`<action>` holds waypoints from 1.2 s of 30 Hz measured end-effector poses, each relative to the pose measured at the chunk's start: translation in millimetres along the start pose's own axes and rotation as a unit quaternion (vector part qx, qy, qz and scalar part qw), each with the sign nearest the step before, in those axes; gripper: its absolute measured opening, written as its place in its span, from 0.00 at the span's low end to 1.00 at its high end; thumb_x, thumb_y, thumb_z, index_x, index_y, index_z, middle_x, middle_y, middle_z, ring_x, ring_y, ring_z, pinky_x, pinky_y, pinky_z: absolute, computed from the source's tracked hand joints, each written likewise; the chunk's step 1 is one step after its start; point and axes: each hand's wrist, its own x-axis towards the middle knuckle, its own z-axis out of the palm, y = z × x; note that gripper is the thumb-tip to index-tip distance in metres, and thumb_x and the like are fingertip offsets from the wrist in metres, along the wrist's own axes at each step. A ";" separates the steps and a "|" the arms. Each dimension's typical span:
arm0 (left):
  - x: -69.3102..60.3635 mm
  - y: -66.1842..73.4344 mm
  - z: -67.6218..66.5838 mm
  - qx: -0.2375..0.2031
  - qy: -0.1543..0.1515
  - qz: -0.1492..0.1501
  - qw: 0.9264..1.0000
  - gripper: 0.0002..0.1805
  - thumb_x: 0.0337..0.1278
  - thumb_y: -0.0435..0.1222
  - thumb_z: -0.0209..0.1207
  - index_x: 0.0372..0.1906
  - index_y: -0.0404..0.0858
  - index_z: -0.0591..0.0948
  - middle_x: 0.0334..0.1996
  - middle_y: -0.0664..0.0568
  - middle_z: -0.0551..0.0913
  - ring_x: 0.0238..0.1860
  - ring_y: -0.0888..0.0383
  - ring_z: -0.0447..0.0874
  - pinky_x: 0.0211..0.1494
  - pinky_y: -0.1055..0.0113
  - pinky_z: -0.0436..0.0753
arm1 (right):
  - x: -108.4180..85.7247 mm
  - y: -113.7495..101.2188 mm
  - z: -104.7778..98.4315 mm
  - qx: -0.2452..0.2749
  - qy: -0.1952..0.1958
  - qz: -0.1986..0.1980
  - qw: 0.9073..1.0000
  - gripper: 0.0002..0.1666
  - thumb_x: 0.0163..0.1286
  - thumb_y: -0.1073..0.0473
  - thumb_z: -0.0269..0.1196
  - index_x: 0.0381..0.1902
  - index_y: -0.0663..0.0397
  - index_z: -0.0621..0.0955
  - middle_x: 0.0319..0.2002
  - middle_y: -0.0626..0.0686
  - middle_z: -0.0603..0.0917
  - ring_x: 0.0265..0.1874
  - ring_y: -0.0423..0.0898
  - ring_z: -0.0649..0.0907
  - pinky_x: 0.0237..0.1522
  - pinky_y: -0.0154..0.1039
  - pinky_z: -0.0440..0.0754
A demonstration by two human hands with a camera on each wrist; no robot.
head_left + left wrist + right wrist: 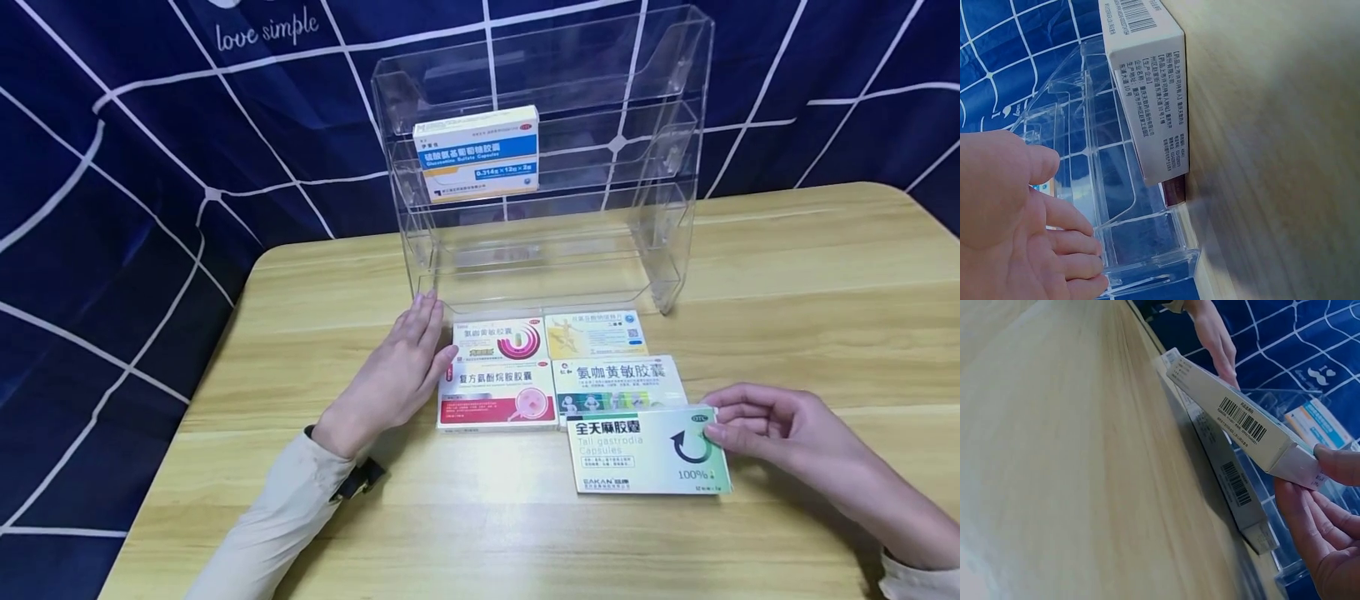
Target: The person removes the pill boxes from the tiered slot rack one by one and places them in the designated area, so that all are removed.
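Observation:
My right hand pinches the right end of a green-and-white capsule box between thumb and fingers. In the right wrist view that box is raised and tilted above the table. Beneath its far edge lies a white-and-green medicine box, partly covered. My left hand lies with straight fingers at the left of the boxes, holding nothing. Nearest to it are a red-and-white capsule box and a pink-and-white box behind that. A yellow-and-white box lies to their right.
A clear tiered display rack stands at the back of the wooden table. A blue-and-white capsule box sits upright on its left side. Behind hangs a dark blue cloth with white lines.

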 end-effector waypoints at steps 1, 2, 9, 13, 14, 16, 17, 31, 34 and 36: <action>-0.2 -0.1 0.1 -0.001 0.000 0.000 1.000 0.35 0.77 0.48 0.36 0.73 0.25 0.51 0.75 0.33 0.46 0.75 0.42 0.41 0.76 0.53 0.47 | -0.3 0.3 0.4 0.001 -0.002 0.000 1.000 0.14 0.68 0.69 0.61 0.47 0.47 0.82 0.36 0.47 0.86 0.34 0.38 0.84 0.30 0.30 0.80; -0.5 -0.3 0.2 -0.001 -0.001 0.000 1.000 0.35 0.77 0.48 0.36 0.73 0.25 0.51 0.75 0.33 0.46 0.75 0.43 0.41 0.76 0.53 0.47 | -0.6 0.5 1.0 0.001 -0.005 -0.001 1.000 0.14 0.68 0.69 0.61 0.47 0.47 0.82 0.36 0.48 0.86 0.33 0.38 0.84 0.29 0.30 0.80; -0.6 0.1 0.8 0.004 -0.008 -0.006 1.000 0.35 0.77 0.48 0.35 0.73 0.26 0.50 0.75 0.34 0.44 0.76 0.44 0.39 0.77 0.54 0.46 | -3.2 -3.1 9.0 -0.043 0.006 0.003 0.999 0.13 0.66 0.66 0.64 0.48 0.61 0.80 0.33 0.48 0.85 0.29 0.40 0.83 0.24 0.33 0.77; -0.6 0.2 1.1 0.005 -0.007 -0.006 1.000 0.35 0.77 0.48 0.35 0.73 0.25 0.50 0.75 0.34 0.44 0.76 0.43 0.40 0.77 0.54 0.46 | -4.6 -6.0 14.4 -0.055 0.005 -0.004 0.998 0.17 0.65 0.66 0.65 0.50 0.69 0.78 0.32 0.49 0.85 0.27 0.43 0.84 0.27 0.35 0.83; -0.8 0.2 1.3 0.006 -0.006 -0.006 1.000 0.35 0.77 0.48 0.35 0.73 0.25 0.50 0.75 0.34 0.45 0.76 0.43 0.40 0.77 0.54 0.46 | -5.0 -6.5 15.3 -0.053 0.000 -0.008 0.999 0.17 0.65 0.66 0.64 0.50 0.70 0.77 0.31 0.50 0.85 0.27 0.43 0.84 0.27 0.37 0.84; -1.1 0.1 1.7 0.005 -0.007 -0.004 1.000 0.35 0.77 0.48 0.36 0.73 0.25 0.50 0.75 0.34 0.44 0.75 0.42 0.41 0.77 0.54 0.46 | -5.8 -7.2 16.3 -0.044 -0.012 -0.016 0.999 0.18 0.66 0.67 0.64 0.50 0.71 0.76 0.31 0.51 0.85 0.27 0.44 0.85 0.28 0.39 0.86; -1.2 0.1 1.8 0.004 -0.006 -0.003 1.000 0.35 0.77 0.48 0.36 0.73 0.25 0.50 0.75 0.34 0.45 0.75 0.42 0.40 0.77 0.53 0.46 | -6.3 -7.4 16.5 -0.044 -0.015 -0.021 0.999 0.18 0.66 0.67 0.64 0.51 0.72 0.76 0.31 0.52 0.85 0.27 0.44 0.85 0.27 0.40 0.86; -1.1 -0.6 1.2 0.001 -0.003 0.002 1.000 0.35 0.77 0.48 0.37 0.73 0.24 0.51 0.74 0.33 0.45 0.75 0.42 0.41 0.76 0.53 0.46 | -7.4 -8.0 14.1 -0.031 -0.047 -0.013 0.998 0.21 0.68 0.65 0.62 0.56 0.67 0.72 0.31 0.53 0.84 0.27 0.45 0.84 0.27 0.42 0.86; -0.7 0.2 0.5 0.001 -0.003 0.003 1.000 0.35 0.76 0.48 0.37 0.73 0.24 0.51 0.74 0.33 0.45 0.75 0.42 0.40 0.76 0.53 0.47 | -8.4 -7.3 14.3 -0.030 -0.055 -0.025 0.998 0.21 0.69 0.65 0.61 0.56 0.66 0.71 0.29 0.53 0.84 0.24 0.46 0.84 0.25 0.43 0.86; -0.2 0.7 0.1 0.003 -0.003 0.003 1.000 0.36 0.76 0.48 0.37 0.73 0.24 0.50 0.74 0.33 0.45 0.75 0.42 0.40 0.76 0.53 0.46 | -10.0 -10.0 15.2 -0.052 -0.046 -0.026 0.997 0.19 0.70 0.63 0.61 0.56 0.63 0.71 0.27 0.52 0.83 0.21 0.47 0.83 0.22 0.42 0.85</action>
